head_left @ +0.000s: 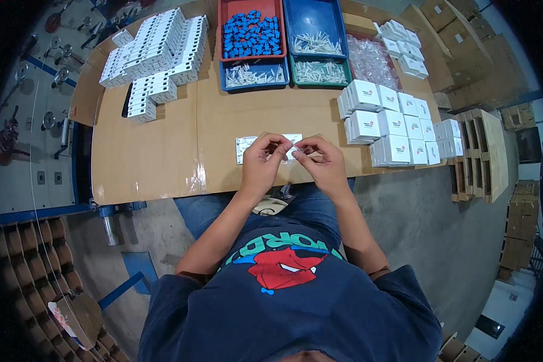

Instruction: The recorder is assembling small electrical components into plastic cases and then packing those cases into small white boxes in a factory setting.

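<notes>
Close together near the table's front edge, my left hand [260, 166] and my right hand [327, 168] are both closed in a pinch. Between their fingertips is a small piece of clear plastic [294, 151], which looks like a little bag; its contents, if any, are too small to make out. Beneath the fingers lies a white printed sheet or flat card [245, 143], partly covered by both hands.
Cardboard covers the table [157, 157]. White switch-like blocks [157, 51] are stacked at the left. Trays hold blue parts [252, 35] and white plugs [315, 44]. White boxes [392, 123] stand right, before a box of clear bags [371, 60]. Wooden pallets [492, 154] stand beyond.
</notes>
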